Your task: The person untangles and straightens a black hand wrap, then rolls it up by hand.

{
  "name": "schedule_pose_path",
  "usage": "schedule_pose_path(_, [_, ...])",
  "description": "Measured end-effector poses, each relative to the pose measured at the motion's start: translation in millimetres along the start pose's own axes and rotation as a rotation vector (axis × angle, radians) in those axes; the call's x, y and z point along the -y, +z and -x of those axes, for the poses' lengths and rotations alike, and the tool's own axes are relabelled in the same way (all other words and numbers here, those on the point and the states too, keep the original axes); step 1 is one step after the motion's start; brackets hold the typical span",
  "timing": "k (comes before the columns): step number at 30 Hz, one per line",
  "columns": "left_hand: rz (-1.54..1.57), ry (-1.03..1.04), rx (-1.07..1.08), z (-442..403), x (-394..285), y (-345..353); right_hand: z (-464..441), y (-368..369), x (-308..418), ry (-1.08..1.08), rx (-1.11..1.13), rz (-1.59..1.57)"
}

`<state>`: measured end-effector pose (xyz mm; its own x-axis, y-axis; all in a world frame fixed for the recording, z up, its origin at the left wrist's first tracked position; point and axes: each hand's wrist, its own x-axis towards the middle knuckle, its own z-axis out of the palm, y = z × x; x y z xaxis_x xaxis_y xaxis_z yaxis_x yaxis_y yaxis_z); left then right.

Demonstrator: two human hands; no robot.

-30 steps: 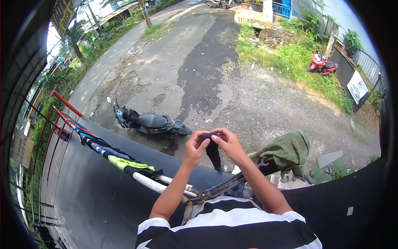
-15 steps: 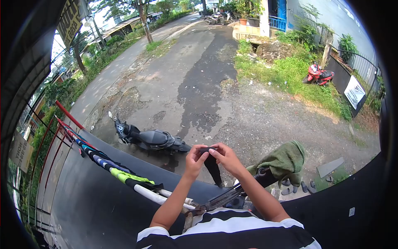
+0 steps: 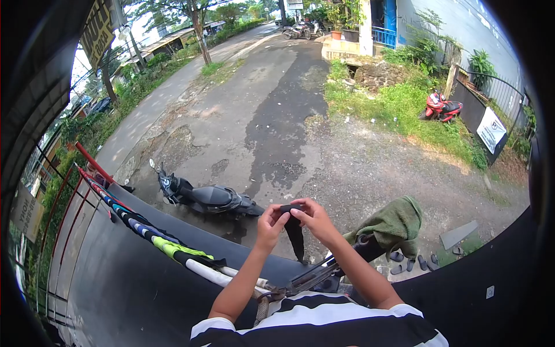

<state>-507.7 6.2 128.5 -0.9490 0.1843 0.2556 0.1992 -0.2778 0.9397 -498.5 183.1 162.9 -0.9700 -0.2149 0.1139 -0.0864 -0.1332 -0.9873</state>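
Note:
In the head view, my left hand [image 3: 269,227] and my right hand [image 3: 317,222] are raised close together in front of me. Both are closed on a strip of black cloth [image 3: 295,238], pinching its upper part between thumbs and fingers. The rest of the strip hangs down below my fingers. Part of the cloth is hidden inside the grip. Beyond my right forearm, a green towel [image 3: 393,224] is draped over the end of a dark padded post.
Colourful cloths and a lime-green one [image 3: 173,248] hang along a rope [image 3: 208,272] at left, over a black platform [image 3: 110,272]. A dark motorbike [image 3: 211,196] is parked on the ground below. Several sandals [image 3: 422,262] lie at right; a red motorbike [image 3: 440,107] stands in grass.
The view has shifted slightly, so the background sits a little further left. My hands keep nearly the same pinch on the black cloth.

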Motion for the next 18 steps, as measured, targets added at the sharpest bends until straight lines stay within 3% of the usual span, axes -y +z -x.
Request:
schedule_pose_path(2, [-0.008, 0.089, 0.018, 0, -4, 5, -3, -4, -5, 0.066, -0.009, -0.001])
schedule_pose_path(6, [-0.004, 0.072, 0.035, 0, -2, 4, -2, -1, -4, 0.008, -0.023, -0.07])
schedule_pose_path(8, [0.102, -0.092, 0.011, -2, 4, -3, -4, 0, -9, -0.064, -0.007, -0.021])
schedule_pose_path(10, [0.02, -0.135, 0.055, -1, 10, -12, -4, 1, -7, -0.066, -0.023, -0.006])
schedule_pose_path(16, [-0.015, 0.019, 0.035, -1, 2, -2, -5, 1, -5, 0.082, -0.078, -0.038])
schedule_pose_path(18, [-0.02, 0.03, 0.058, -1, 0, -1, -5, 0, -7, 0.031, -0.057, -0.031])
